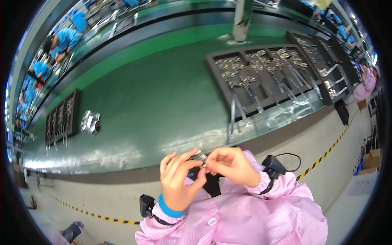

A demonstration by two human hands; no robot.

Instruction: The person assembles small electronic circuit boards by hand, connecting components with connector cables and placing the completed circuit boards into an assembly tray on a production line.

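Over the near edge of the green table, a small silvery electronic part (pixel 199 156) is held between my two hands. My left hand (pixel 176 181), with a blue band at the wrist, pinches it between thumb and fingers. The fingertips of my right hand (pixel 234 166) are closed together at the part's right side. Fingers cover much of the part, so its exact kind does not show.
To the right, a dark tray (pixel 217 81) holds several small boards with flat ribbon cables, some hanging over its front edge. More trays stand beyond. At left are a smaller dark tray (pixel 75 112) and a silvery bag (pixel 90 121). A post (pixel 241 26) rises behind.
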